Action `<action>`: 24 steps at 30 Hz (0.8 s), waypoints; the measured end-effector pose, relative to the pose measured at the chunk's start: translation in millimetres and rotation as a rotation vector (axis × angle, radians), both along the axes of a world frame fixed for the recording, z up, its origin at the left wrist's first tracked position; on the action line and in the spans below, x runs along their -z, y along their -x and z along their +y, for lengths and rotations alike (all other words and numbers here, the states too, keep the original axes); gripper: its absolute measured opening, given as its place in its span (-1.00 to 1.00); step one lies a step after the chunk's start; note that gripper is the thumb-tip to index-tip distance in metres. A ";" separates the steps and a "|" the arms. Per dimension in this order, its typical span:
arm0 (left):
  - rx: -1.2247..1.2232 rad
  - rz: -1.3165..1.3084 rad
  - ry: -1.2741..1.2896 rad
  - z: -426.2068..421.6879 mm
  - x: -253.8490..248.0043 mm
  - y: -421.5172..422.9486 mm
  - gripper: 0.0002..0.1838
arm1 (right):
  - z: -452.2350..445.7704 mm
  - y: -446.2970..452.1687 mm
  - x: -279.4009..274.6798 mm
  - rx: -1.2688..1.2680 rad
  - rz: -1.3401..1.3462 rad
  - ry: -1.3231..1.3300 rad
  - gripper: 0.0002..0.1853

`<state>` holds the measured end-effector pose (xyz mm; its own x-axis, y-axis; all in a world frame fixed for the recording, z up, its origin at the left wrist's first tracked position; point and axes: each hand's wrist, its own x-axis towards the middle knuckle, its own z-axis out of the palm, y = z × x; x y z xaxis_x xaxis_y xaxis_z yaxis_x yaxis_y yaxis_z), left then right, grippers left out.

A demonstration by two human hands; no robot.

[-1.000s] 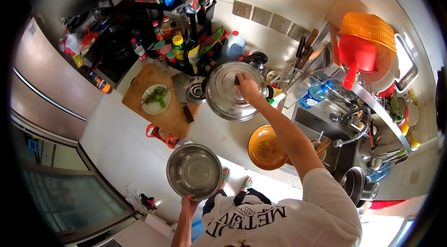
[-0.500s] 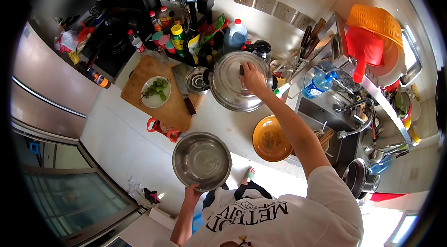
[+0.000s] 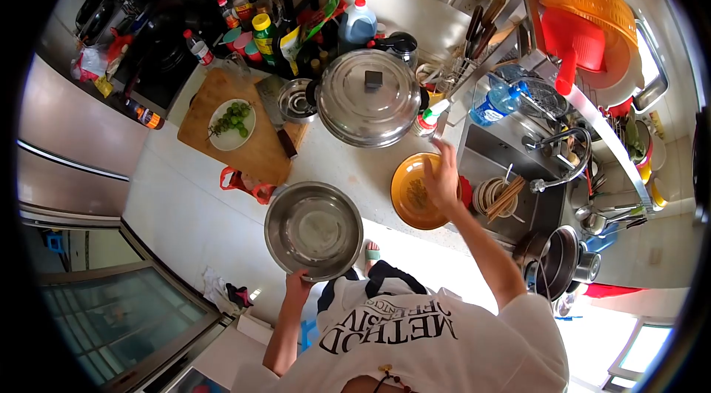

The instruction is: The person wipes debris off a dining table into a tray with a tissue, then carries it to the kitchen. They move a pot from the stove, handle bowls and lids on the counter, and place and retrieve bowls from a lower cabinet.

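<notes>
My left hand [image 3: 298, 286] grips the near rim of a wide steel basin [image 3: 314, 230], held out in front of my body beside the counter edge. The basin looks empty apart from reflections. My right hand [image 3: 443, 180] hangs over the right part of an orange plate [image 3: 415, 204], fingers apart and holding nothing; whether it touches the plate I cannot tell. Beyond it sits a large steel pot with its lid [image 3: 363, 101] on and a dark square knob on top. To the pot's left stands a small steel bowl [image 3: 295, 101].
A wooden cutting board [image 3: 200, 134] carries a white plate [image 3: 220, 141] of green grapes and a cleaver [image 3: 285, 143]. At right, the sink [image 3: 533, 208] holds stacked bowls and chopsticks. A dish rack [image 3: 603, 145] overhangs it. Bottles line the back left.
My right hand has let go of the pot lid's knob and drawn back toward me, over the orange plate. My left hand still holds the basin. The whole view has shifted slightly.
</notes>
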<state>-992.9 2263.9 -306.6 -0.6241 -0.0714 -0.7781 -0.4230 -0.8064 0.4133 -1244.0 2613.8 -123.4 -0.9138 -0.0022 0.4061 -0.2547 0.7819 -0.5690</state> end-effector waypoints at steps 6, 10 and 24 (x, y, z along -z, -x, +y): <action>-0.100 -0.038 -0.019 28.3 -14.5 -10.5 -0.52 | 79.3 -138.3 156.0 0.538 -0.469 0.275 -0.49; -0.054 -0.045 0.005 45.5 -27.0 -9.5 -0.50 | 65.1 -128.7 145.0 0.661 -0.769 0.979 -0.50; 0.192 0.082 0.281 99.5 -50.2 15.9 -0.47 | 105.6 -175.5 78.3 0.303 -0.595 1.172 -0.68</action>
<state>-1008.8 2363.4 -256.4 -0.7062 -0.1507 -0.6918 -0.5125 -0.5653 0.6463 -1068.5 2719.4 -201.7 -0.8534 0.3015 -0.4252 0.3573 -0.2557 -0.8983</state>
